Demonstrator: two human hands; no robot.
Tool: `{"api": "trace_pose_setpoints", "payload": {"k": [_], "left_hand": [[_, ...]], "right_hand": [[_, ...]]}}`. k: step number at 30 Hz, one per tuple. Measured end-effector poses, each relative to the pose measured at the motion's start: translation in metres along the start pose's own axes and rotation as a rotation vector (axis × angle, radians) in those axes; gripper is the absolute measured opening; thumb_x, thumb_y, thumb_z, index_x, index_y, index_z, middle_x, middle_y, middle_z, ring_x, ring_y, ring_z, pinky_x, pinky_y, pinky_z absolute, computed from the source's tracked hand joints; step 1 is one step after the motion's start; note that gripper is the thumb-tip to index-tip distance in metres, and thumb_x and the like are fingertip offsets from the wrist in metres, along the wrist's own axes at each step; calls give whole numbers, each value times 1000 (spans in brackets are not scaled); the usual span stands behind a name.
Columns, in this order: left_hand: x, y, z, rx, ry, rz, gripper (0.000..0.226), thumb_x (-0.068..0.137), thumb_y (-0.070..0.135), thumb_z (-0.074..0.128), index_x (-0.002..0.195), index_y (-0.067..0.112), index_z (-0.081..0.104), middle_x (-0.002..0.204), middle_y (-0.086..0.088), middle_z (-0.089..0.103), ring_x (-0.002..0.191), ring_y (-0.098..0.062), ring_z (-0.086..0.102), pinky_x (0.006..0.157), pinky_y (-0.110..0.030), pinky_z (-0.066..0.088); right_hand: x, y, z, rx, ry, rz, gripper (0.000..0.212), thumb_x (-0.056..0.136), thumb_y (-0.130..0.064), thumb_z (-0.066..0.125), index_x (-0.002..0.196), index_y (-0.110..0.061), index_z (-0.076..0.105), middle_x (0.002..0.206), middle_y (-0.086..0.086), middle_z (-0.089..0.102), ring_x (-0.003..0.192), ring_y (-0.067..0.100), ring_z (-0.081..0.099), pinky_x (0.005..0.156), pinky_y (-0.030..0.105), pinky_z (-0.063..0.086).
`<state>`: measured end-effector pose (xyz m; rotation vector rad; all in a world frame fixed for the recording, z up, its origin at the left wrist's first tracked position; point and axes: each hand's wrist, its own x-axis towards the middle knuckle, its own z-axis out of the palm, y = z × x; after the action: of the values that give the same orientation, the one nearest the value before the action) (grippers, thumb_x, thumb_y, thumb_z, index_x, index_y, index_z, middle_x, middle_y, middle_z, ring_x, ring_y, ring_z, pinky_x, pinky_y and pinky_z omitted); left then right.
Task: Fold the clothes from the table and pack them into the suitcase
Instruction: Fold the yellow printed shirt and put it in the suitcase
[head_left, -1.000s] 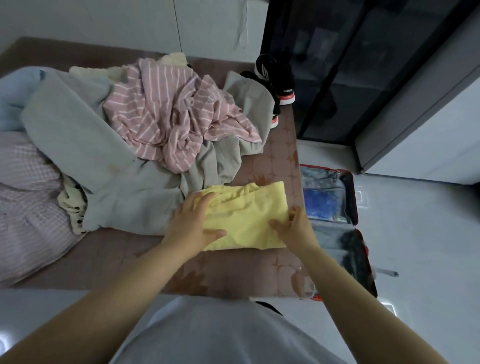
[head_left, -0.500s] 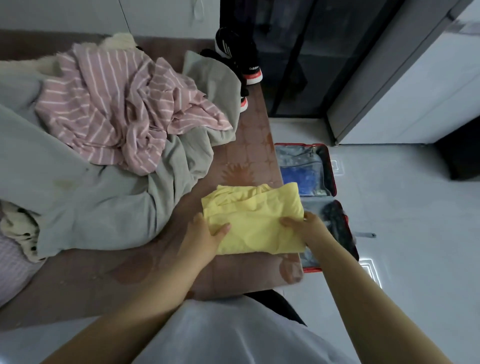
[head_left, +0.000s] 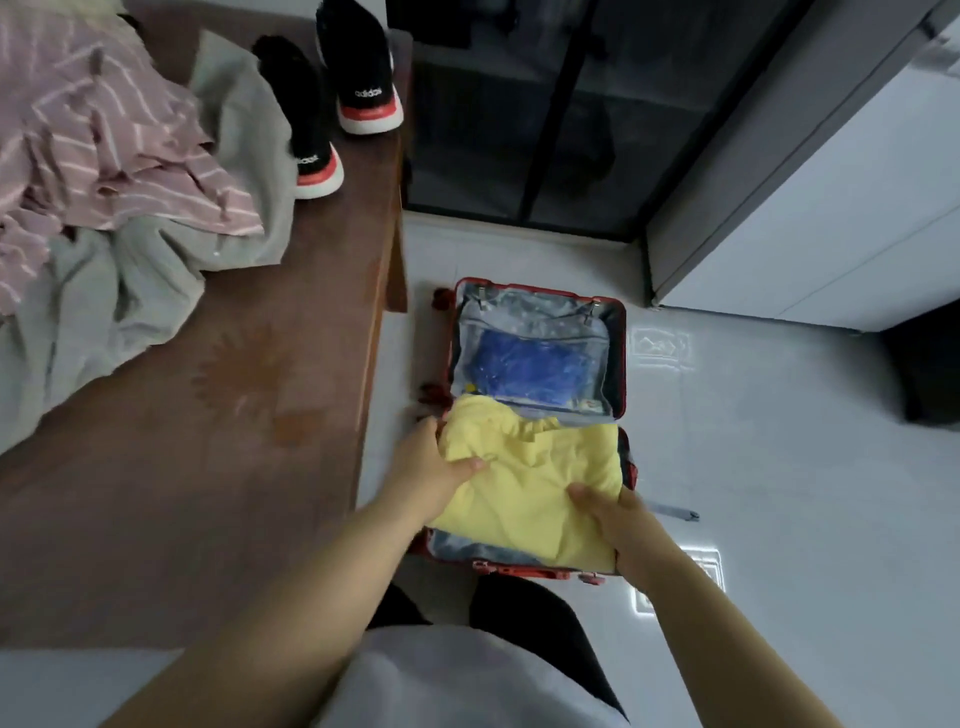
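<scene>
A folded yellow garment (head_left: 535, 483) hangs over the near half of the open red suitcase (head_left: 618, 353) on the floor. My left hand (head_left: 431, 467) grips the garment's left edge, thumb on top. Its right near corner is held by my right hand (head_left: 618, 525). The suitcase's far half shows a zipped mesh pocket with something blue (head_left: 524, 364) inside. On the brown table (head_left: 208, 467) at left lie a pink striped garment (head_left: 104, 140) and a grey garment (head_left: 130, 291) in a loose heap.
Two black sneakers with red and white soles (head_left: 358, 78) stand at the table's far right corner. A dark glass cabinet (head_left: 545, 114) and a white cupboard (head_left: 831, 208) stand beyond the suitcase. Pale tiled floor (head_left: 779, 467) surrounds it.
Both hands have lifted the yellow garment off the table's right edge and carried it right and down over the suitcase. The view has swung right with it.
</scene>
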<state>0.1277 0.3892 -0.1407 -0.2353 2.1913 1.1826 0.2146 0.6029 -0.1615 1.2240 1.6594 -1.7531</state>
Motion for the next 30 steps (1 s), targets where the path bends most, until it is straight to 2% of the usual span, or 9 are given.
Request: {"api": "trace_pose_setpoints", "payload": {"k": [2,5,11,15,18,21,23,25,30], "left_hand": [[10,1,58,-43,-36,-59,55,75,27,75,120,10,49,119,-7,59,108,-25,57,83,-29,42],[33,-14,116,-137,-55,-232,63,72,24,78,125,9,47,123,-9,57,113,-27,55,89,-30,43],[157,-116,181,-122,1,-313,82,37,47,75,108,12,53,111,-14,64,103,-31,61,89,-42,49],[265,-188,207,-77,45,-290,58,72,19,77,120,6,48,117,-9,58,105,-28,57,81,-31,45],[354,-249,230,-45,123,-265,62,76,20,74,129,8,43,127,-10,55,110,-28,55,88,-33,44],[418,-294,261,311,196,-188,75,85,26,64,144,14,20,143,-15,38,126,-32,42,100,-39,38],[443,-325,281,788,91,-84,80,92,32,52,149,21,-3,156,-14,5,141,-34,13,114,-41,22],[443,-344,289,1098,-132,-1,69,96,37,41,149,24,-2,157,-9,-14,144,-31,-10,117,-41,3],[365,-266,257,1022,-177,-34,59,98,41,31,149,24,8,158,-5,-7,144,-27,-10,117,-41,-4]], "right_hand": [[17,10,-47,-31,10,-9,30,85,-24,66,113,-15,60,105,7,69,96,29,65,75,40,54],[51,29,-89,-105,-20,-32,39,76,-30,68,114,-20,62,106,5,70,100,25,64,87,46,53],[192,93,-78,-198,-116,-43,36,84,-27,55,120,-26,55,116,4,63,103,24,60,79,39,53],[335,143,-36,-304,-23,-110,24,94,-16,46,117,-21,50,104,-3,58,91,12,55,74,28,45],[444,178,-3,-297,-11,-141,24,93,-13,49,116,-16,52,106,3,60,95,21,58,74,33,47],[543,215,21,-447,16,-190,47,88,-14,55,133,-11,40,127,14,52,114,32,52,92,46,47],[591,238,30,-860,19,-215,73,89,-24,56,147,-13,13,149,16,24,131,35,33,106,47,34],[596,251,34,-1352,-93,-302,76,92,-37,50,149,-23,1,156,10,3,139,35,18,112,46,21],[491,208,15,-1525,-268,-230,60,93,-39,46,146,-26,21,155,11,11,141,34,15,114,45,16]]}}
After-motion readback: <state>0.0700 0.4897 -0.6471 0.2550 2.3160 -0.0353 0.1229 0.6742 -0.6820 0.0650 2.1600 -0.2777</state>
